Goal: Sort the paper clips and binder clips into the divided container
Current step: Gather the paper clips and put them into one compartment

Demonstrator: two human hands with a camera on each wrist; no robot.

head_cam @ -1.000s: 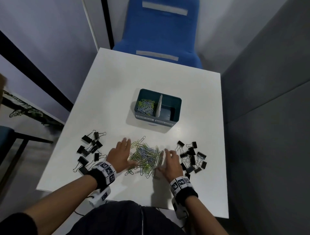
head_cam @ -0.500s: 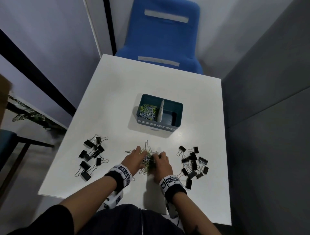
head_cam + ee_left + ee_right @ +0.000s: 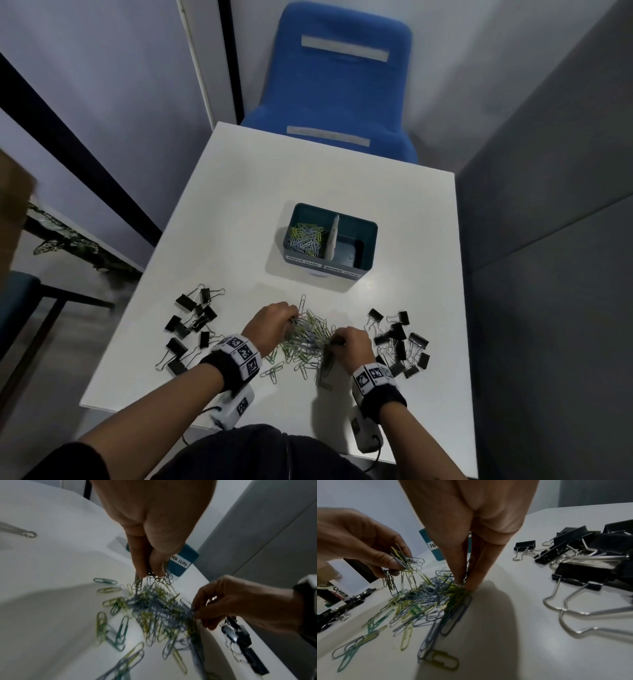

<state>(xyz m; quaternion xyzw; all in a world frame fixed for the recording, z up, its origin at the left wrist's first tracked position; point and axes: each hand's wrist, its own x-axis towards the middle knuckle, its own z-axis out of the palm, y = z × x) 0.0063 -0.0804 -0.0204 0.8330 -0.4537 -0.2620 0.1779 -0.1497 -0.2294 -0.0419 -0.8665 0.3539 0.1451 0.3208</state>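
On the left of the table (image 3: 239,192) a scatter of black binder clips (image 3: 190,323) is lying untouched, well apart from the container (image 3: 330,240). Next along, the left hand (image 3: 270,322) is pinching a bunch of paper clips (image 3: 308,337) off the near-centre pile, fingers curled round them and the bunch dangling just above the heap. The pile itself is sitting between the two hands, with loose strays trailing toward the table's near edge. The right hand (image 3: 349,344) is digging into the pile's right side, fingertips (image 3: 471,584) pinching a tuft of paper clips against the table. Just beyond that hand a second heap of binder clips (image 3: 400,344) is waiting, none of it handled. Further back, the container is standing with its left compartment, labelled for paper clips, already holding a fair layer of them, while the right one, labelled for binder clips, is looking empty. So I'd judge the job well short of halfway: some paper clips are in, a good heap is left, and every binder clip I can see is still out on the table.
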